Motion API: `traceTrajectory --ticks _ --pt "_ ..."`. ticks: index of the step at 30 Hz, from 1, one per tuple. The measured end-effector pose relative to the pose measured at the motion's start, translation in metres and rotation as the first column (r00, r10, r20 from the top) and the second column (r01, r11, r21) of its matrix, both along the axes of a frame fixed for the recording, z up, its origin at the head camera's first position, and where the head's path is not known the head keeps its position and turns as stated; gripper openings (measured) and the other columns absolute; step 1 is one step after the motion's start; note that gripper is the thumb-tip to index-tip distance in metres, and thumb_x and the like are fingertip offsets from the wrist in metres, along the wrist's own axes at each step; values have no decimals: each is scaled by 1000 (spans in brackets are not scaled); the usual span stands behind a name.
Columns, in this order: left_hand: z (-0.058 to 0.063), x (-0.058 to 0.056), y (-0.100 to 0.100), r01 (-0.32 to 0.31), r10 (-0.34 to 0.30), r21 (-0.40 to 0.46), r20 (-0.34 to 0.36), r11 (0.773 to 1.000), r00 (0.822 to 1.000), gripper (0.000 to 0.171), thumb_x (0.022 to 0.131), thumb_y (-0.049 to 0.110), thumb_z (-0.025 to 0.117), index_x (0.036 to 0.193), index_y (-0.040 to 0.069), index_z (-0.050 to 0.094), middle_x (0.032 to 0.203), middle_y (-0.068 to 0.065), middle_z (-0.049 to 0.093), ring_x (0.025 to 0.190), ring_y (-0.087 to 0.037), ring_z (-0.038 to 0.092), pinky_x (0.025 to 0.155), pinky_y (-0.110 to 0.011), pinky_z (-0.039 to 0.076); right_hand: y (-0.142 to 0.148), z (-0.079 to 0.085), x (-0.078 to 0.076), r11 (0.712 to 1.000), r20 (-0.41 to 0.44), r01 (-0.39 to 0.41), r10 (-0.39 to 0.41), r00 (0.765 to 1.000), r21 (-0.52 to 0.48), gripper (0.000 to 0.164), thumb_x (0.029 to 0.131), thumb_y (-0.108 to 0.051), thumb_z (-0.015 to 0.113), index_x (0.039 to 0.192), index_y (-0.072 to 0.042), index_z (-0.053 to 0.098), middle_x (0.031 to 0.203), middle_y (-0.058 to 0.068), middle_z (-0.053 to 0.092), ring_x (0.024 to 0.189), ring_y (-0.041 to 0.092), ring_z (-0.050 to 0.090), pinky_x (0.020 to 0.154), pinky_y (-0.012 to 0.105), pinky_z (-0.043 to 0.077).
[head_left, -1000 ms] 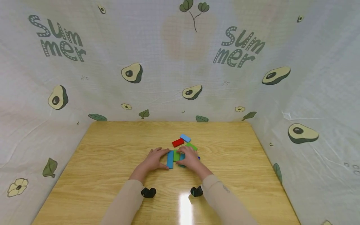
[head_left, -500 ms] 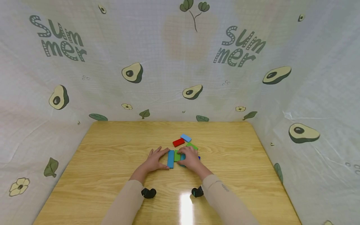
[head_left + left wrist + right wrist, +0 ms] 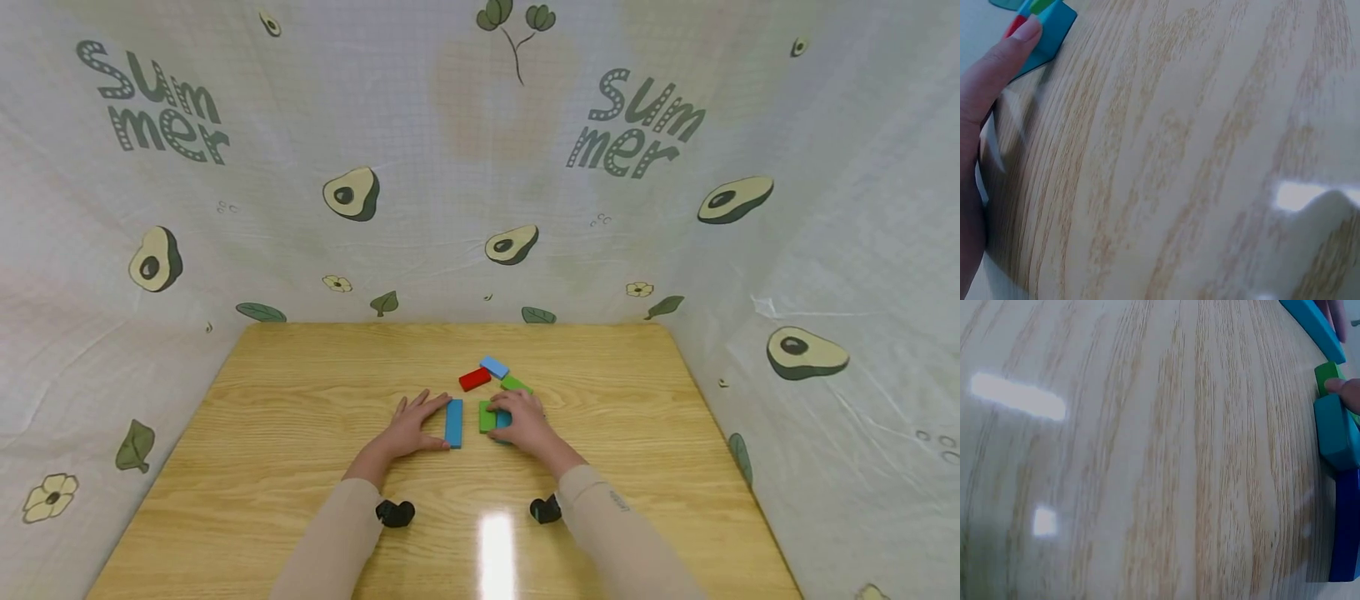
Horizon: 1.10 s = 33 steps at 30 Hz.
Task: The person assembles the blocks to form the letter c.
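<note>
My left hand (image 3: 411, 429) spans a long blue block (image 3: 453, 423), thumb at its near end and a finger at its far end; the left wrist view shows the thumb (image 3: 997, 69) against that block (image 3: 1054, 37). My right hand (image 3: 525, 425) pinches a green block (image 3: 487, 417) between thumb and fingers. Right beside the green one, partly under the hand, stands another blue block (image 3: 503, 427). In the right wrist view a dark blue block (image 3: 1346, 525) adjoins this blue block (image 3: 1335, 434). A gap of bare wood separates the two hands' blocks.
Behind the hands lie a red block (image 3: 475, 379), a light blue block (image 3: 494, 367) and a second green block (image 3: 516, 384). The wooden table (image 3: 337, 367) is backed by a printed cloth (image 3: 420, 125), which also hangs on both sides.
My right hand has slid right with the green block and the blue block beside it, widening the gap to the left block. The rear green block has shifted slightly right. My left hand stays put.
</note>
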<state>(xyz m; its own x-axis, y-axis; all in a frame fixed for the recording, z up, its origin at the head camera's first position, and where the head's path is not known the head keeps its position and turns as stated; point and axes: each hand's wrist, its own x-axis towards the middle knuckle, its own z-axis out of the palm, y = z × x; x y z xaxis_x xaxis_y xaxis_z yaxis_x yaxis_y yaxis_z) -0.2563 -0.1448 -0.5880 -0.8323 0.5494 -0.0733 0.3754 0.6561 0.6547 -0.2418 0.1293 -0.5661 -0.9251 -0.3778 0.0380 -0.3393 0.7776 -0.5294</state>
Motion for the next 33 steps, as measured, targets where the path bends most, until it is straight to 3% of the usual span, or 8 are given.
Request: traceTrajectory --ticks 8,15,25,33 --pt "1 1 -1 -9 9 -8 5 1000 1000 89 81 46 77 154 19 34 157 -5 32 148 -32 7 113 -58 -7 16 -2 0 1000 2 23 -23 1000 -19 41 80 -29 83 117 -17 71 131 2 58 126 29 41 104 54 29" --pt "2 2 -1 -3 3 0 -16 1000 1000 87 80 45 78 152 16 37 159 -13 24 147 -37 8 112 -62 -5 31 -3 1 999 -16 43 -43 999 -5 41 78 -30 84 115 -18 72 130 1 59 125 29 41 103 55 29" --pt "7 2 0 17 -17 -7 -31 1000 999 87 79 42 80 151 16 39 158 -16 25 145 -44 0 111 -64 -3 52 2 4 998 -16 68 -67 998 16 43 77 -30 84 116 -17 71 131 2 59 125 30 42 103 55 29" --pt "9 2 1 -31 24 -107 -64 994 998 87 77 52 77 151 25 40 158 -8 27 146 -43 1 104 -71 -11 59 5 4 997 -53 49 -45 998 64 41 77 -30 84 113 -17 73 128 2 60 124 30 43 102 52 30"
